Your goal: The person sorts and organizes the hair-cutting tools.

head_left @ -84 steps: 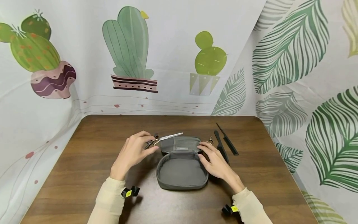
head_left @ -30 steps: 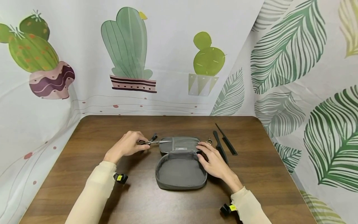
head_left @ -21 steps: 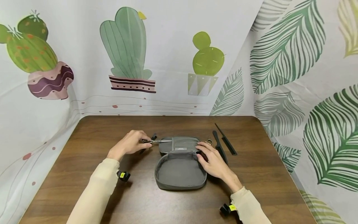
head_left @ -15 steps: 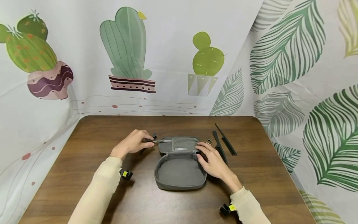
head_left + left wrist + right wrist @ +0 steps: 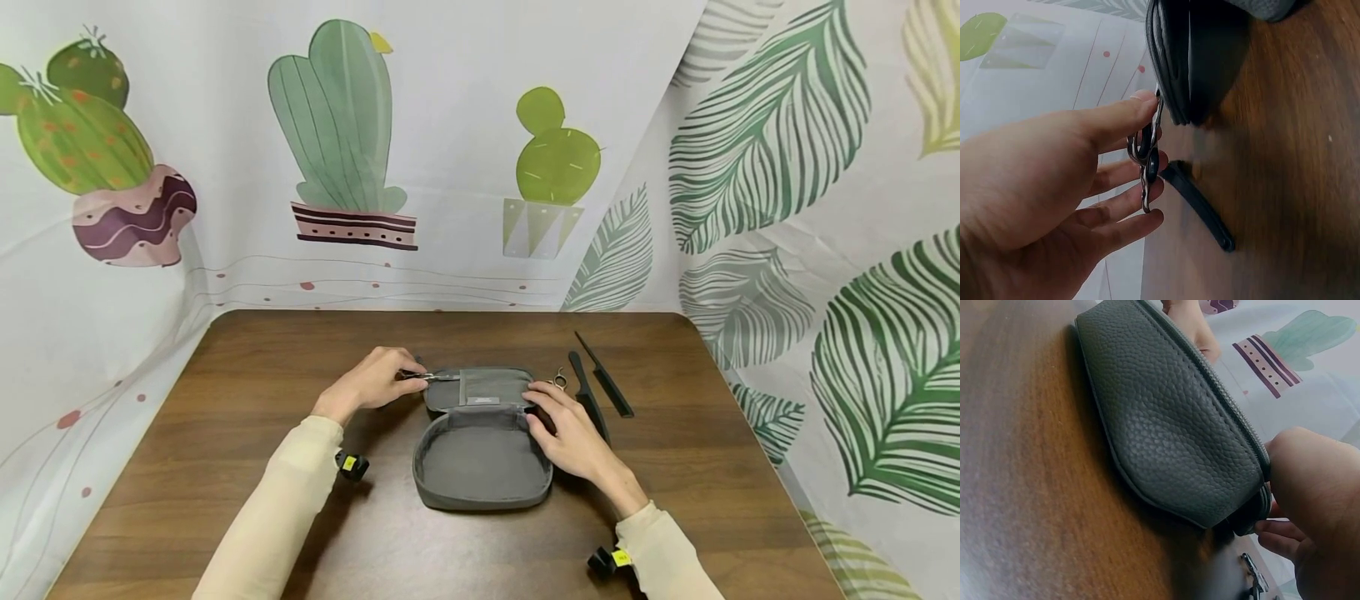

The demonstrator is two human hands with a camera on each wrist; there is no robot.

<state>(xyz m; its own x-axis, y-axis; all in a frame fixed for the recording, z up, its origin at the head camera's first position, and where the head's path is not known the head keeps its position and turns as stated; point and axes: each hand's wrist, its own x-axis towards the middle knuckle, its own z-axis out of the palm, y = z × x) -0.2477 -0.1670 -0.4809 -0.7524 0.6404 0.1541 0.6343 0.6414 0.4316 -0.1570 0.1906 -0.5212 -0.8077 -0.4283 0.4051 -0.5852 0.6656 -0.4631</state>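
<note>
Here are the scissors [image 5: 441,378], just above the centre of the frame, handles in the left hand's [image 5: 377,381] fingers, blades reaching right across the open lid [image 5: 501,385] of the grey case [image 5: 483,471]. Whether the tips slip under the lid's pocket edge or lie on top, this view is too small to say. The case's deep half faces up below, its curved rim near the frame's middle.

Brown worktop [image 5: 172,492] spreads through the lower left; its far edge crosses mid-frame, above both hands. Right of the lid, things crowd closer: a metal finger loop [image 5: 560,379], a black-handled comb [image 5: 588,396] and a thin-tailed comb [image 5: 617,390] slanting beyond. In the left wrist view, a black strip [image 5: 1202,206] lies just beside the left fingertips.

Left fingers, then: a narrow pinch, thumb against the handles, other fingers behind. The right hand [image 5: 573,437] has its fingers loosely bent, resting on the case at the hinge's right end.
</note>
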